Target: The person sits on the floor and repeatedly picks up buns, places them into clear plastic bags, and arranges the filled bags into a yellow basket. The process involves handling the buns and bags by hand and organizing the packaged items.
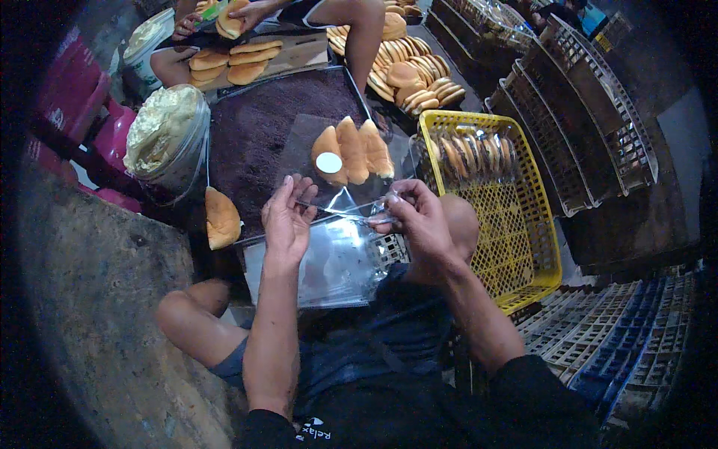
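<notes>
A clear plastic bag [340,200] lies over a tray of dark purple-brown filling [250,127]. Inside it three golden elongated buns [351,153] sit side by side, a round white sticker [328,163] over the left one. My right hand [419,217] is closed, pinching the gathered near end of the bag. On the other side, my left hand [290,217] is open, fingers loosely apart against the bag's left edge. Flat clear bags [310,266] are stacked just below my hands. A single bun [222,217] rests at the tray's near-left corner.
To the right stands a yellow crate [550,247] holding packed filled buns [475,153]. A bucket of pale cream [168,131] is at the left. Across from me a person's hand [239,15] holds a bun. Many buns [411,67] lie behind; stacked crates [576,127] line the far right.
</notes>
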Action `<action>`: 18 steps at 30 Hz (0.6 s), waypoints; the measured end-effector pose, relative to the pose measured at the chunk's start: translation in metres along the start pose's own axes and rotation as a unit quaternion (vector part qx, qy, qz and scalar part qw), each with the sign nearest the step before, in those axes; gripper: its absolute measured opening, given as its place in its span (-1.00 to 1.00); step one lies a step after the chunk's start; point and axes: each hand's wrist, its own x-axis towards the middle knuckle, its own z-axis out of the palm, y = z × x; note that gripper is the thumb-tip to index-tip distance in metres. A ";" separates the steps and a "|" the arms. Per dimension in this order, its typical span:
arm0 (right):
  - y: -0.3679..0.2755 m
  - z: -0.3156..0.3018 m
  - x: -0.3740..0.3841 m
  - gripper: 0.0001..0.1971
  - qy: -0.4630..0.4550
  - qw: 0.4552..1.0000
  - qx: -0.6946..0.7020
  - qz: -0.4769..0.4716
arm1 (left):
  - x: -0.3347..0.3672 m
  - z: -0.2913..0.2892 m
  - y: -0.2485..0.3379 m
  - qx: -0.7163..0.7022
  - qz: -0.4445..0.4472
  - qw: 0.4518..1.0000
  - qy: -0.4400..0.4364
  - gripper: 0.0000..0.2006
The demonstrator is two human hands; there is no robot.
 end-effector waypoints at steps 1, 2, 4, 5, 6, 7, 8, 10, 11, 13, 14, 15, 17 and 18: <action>0.001 0.008 -0.004 -0.86 -0.006 1.000 0.003 -0.004 | -0.003 -0.002 0.007 0.022 0.014 1.000 0.006 -0.67; 0.000 0.017 -0.008 -0.84 -0.007 1.000 0.006 -0.008 | -0.010 0.002 0.016 0.045 0.025 0.999 0.010 -0.69; 0.001 0.026 -0.011 -0.84 -0.051 0.996 -0.056 -0.042 | -0.014 -0.003 0.027 0.063 0.051 0.996 0.029 -0.72; 0.007 0.027 -0.008 -0.83 -0.047 0.995 -0.087 -0.029 | -0.013 -0.008 0.029 0.072 0.062 0.994 0.048 -0.71; 0.016 0.027 -0.002 -0.80 -0.043 0.992 -0.117 -0.015 | -0.011 -0.012 0.030 0.081 0.072 0.992 0.067 -0.70; 0.020 0.030 0.002 -0.76 -0.040 0.988 -0.148 -0.002 | -0.010 -0.016 0.031 0.089 0.083 0.989 0.086 -0.70; 0.020 0.041 0.006 -0.67 -0.024 0.974 -0.227 -0.015 | -0.007 -0.020 0.034 0.120 0.131 0.978 0.110 -0.68; 0.041 0.033 0.041 -0.67 0.047 0.890 -0.413 -0.187 | 0.000 -0.030 0.048 0.098 0.185 0.963 0.171 -0.67; 0.056 0.031 0.061 -0.66 0.076 0.825 -0.491 -0.268 | 0.004 -0.043 0.060 0.089 0.214 0.951 0.206 -0.66; 0.077 0.034 0.090 -0.62 0.115 0.685 -0.653 -0.301 | 0.019 -0.098 0.081 -0.105 0.147 0.959 0.218 -0.57; 0.081 0.039 0.098 -0.59 0.136 0.602 -0.721 -0.315 | 0.020 -0.108 0.082 -0.115 0.133 0.969 0.176 -0.51; 0.084 0.043 0.104 -0.58 0.122 0.587 -0.742 -0.300 | 0.021 -0.117 0.082 -0.124 0.120 0.976 0.133 -0.45; 0.087 0.042 0.114 -0.55 0.101 0.550 -0.786 -0.264 | 0.014 -0.103 0.073 -0.080 0.139 0.971 0.180 -0.38; 0.083 0.046 0.116 -0.53 0.146 0.549 -0.762 -0.310 | 0.008 -0.095 0.074 -0.055 0.151 0.965 0.205 -0.34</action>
